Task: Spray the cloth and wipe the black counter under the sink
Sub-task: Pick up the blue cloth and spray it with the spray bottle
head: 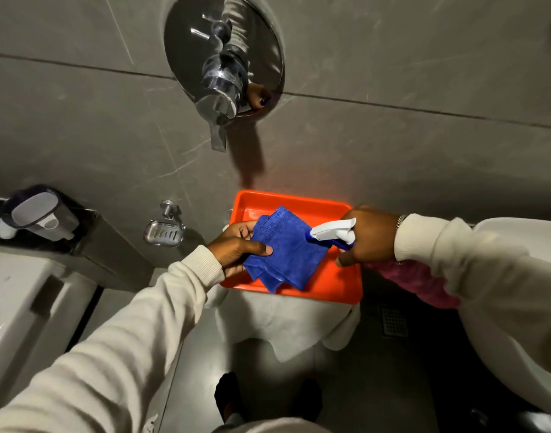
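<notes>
My left hand (236,248) holds a folded blue cloth (286,254) by its left edge, hanging over an orange tray (339,285). My right hand (367,239) grips a spray bottle with a white trigger head (333,231), its nozzle pointing left and almost touching the cloth. The bottle's pink body (414,282) shows below my right wrist. The black counter under the sink is not clearly visible.
The tray rests on a stool draped with a white cloth (286,326). A chrome mixer tap (221,79) juts from the grey tiled wall above. A metal soap dish (163,234) and a toilet tank (24,295) are at left; a floor drain (394,321) at right.
</notes>
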Demonstrator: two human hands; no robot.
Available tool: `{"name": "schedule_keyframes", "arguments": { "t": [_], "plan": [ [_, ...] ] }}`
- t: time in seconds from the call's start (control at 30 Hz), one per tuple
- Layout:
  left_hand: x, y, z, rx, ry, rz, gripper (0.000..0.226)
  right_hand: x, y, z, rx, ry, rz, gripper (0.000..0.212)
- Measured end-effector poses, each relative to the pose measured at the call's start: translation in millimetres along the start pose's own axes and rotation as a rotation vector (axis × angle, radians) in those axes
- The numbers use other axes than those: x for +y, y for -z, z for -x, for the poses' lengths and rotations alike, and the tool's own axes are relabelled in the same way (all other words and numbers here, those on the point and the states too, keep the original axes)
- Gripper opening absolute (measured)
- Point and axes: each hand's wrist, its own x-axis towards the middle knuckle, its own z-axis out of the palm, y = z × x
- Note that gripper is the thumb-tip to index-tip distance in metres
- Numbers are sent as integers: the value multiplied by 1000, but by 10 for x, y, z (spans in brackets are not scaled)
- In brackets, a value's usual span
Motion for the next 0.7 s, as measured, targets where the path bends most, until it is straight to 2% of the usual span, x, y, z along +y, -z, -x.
{"name": "schedule_keyframes", "arguments": {
  "t": [0.13, 0.27, 0.4, 0.5, 0.57, 0.63, 0.7],
  "plan": [
    [28, 10, 11, 25, -10, -26, 43, -23, 20, 14, 89, 57, 22, 41],
    [34, 8, 43, 53, -11, -23, 41, -44, -3, 25, 136, 106, 32, 35],
    [50, -18, 78, 69, 8, -8, 46, -52, -48, 5, 130, 110, 28, 39],
    [56, 10, 98, 93, 9, -3, 52, 17, -70, -29, 181, 161, -1, 30],
    [70, 30, 104, 117, 7, 6, 54, 95, -64, -53, 284, 180, -146, 34],
    [77, 56, 87, 161, 2, -4, 52, 177, -73, -127, 479, 116, -415, 42],
    [65, 76, 64, 203, -5, -13, 39, 201, -112, -277, 710, 34, -712, 30]
  ]
}}
